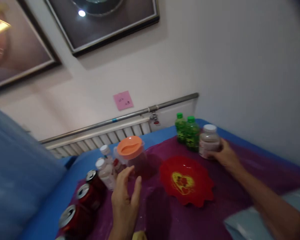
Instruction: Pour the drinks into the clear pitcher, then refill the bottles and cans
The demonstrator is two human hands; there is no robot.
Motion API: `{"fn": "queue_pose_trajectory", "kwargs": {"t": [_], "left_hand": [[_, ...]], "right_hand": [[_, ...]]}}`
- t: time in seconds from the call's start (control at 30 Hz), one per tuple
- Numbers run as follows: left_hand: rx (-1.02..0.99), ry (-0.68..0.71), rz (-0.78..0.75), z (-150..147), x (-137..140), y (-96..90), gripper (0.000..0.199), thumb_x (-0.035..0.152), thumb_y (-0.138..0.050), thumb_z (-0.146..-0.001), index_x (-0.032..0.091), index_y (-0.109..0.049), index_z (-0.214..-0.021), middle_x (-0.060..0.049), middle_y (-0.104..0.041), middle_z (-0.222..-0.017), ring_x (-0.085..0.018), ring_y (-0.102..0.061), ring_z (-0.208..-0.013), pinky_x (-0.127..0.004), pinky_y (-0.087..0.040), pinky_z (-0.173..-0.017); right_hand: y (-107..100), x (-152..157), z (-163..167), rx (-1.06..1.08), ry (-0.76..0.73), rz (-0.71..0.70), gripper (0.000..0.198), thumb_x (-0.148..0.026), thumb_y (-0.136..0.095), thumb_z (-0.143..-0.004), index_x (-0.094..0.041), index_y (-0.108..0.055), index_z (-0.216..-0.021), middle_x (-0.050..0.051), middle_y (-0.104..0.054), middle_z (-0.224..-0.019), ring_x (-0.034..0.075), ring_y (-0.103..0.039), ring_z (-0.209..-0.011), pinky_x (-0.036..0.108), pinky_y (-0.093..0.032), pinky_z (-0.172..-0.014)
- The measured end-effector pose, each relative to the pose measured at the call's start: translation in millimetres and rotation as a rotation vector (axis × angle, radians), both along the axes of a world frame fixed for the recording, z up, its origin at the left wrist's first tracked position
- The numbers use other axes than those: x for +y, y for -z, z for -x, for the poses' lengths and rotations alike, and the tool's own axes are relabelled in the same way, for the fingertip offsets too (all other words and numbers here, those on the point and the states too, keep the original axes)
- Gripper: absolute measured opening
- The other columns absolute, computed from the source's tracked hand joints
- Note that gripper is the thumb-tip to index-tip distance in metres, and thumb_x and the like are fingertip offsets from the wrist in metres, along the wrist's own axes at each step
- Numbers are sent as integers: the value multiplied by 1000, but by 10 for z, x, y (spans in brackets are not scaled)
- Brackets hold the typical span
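At the right, my right hand (223,155) is wrapped round a clear jar (208,143) with a white lid and a pale label. The jar is upright beside two green bottles (192,135) with green caps. My left hand (126,193) is raised over the table with thumb and fingers apart, holding nothing. Just beyond it stand a clear plastic jug (137,163) with an orange lid (130,146) and white-capped bottles (106,171). Between my hands lies a red wavy-edged plate (202,186) with a yellow heart design.
Several dark red cans (88,196) line the left side of the purple table cover (157,213), which lies over blue cloth (150,135). A radiator (117,133) and a pipe (175,101) run along the wall. Something yellow (139,235) shows at the bottom edge.
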State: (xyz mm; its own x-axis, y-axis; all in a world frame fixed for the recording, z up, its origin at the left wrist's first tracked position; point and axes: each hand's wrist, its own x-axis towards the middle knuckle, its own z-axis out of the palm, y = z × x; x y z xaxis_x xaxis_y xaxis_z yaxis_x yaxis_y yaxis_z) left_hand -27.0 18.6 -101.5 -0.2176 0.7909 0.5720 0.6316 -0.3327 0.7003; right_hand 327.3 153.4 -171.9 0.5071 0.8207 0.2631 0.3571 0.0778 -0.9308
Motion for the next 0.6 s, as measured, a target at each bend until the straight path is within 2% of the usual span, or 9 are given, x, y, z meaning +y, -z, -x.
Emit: {"fn": "queue_pose_trajectory", "kwargs": {"t": [0.1, 0.17, 0.2, 0.27, 0.33, 0.43, 0.5, 0.6], "left_hand": [[-6, -342, -57, 448, -1, -54, 47, 48, -59, -83, 23, -56, -123, -10, -61, -123, -25, -62, -101, -39, -50, -91], [-1, -536, -32, 751, 90, -46, 58, 51, -56, -84, 17, -51, -130, -15, -56, -128, -28, -61, -107, -44, -48, -94], [11, -571, -7, 875, 162, -36, 61, 51, -56, -83, 13, -50, -131, -18, -56, -128, -30, -59, -111, -47, -46, -97], [43, -576, 26, 1047, 336, -17, 62, 47, -59, -82, 9, -51, -131, -21, -56, -130, -33, -53, -122, -49, -39, -105], [75, -536, 49, 1125, 507, -9, 58, 42, -63, -79, 10, -55, -127, -21, -56, -132, -33, -48, -128, -48, -33, -110], [97, -473, 103, 1157, 654, -33, 48, 37, -65, -77, 12, -63, -118, -19, -63, -125, -34, -54, -121, -47, -37, -107], [88, -470, 132, 1157, 630, -76, 46, 38, -66, -76, 10, -66, -112, -19, -68, -114, -36, -59, -111, -49, -41, -100], [54, -506, 140, 1092, 397, -182, 51, 47, -67, -73, 12, -68, -109, -16, -70, -104, -35, -62, -100, -50, -45, -93]], "right_hand": [[-97, -94, -25, 177, 72, 21, 68, -19, -61, -67, -23, -45, -134, 25, -52, -138, 39, -53, -125, 59, -45, -96], [-207, -244, 6, 249, 51, -23, 65, -24, -58, -71, -24, -44, -135, 22, -50, -142, 41, -51, -127, 60, -47, -95], [-270, -329, 35, 258, 65, -75, 60, -27, -57, -73, -24, -46, -132, 19, -50, -142, 43, -49, -128, 62, -46, -97], [-383, -474, 108, 250, 107, -126, 50, -32, -58, -73, -26, -52, -123, 16, -53, -140, 46, -47, -130, 65, -44, -100], [-454, -556, 168, 263, 121, -161, 41, -35, -58, -74, -28, -54, -114, 13, -55, -137, 48, -45, -131, 66, -43, -101], [-482, -571, 190, 316, 54, -204, 34, -39, -59, -75, -32, -54, -107, 10, -55, -137, 47, -43, -133, 66, -45, -99], [-482, -552, 192, 335, 18, -218, 31, -41, -59, -74, -34, -53, -103, 8, -54, -136, 45, -42, -134, 65, -45, -100], [-513, -552, 284, 318, 16, -229, 26, -38, -60, -74, -34, -52, -99, 6, -58, -130, 40, -46, -133, 60, -42, -105]]}}
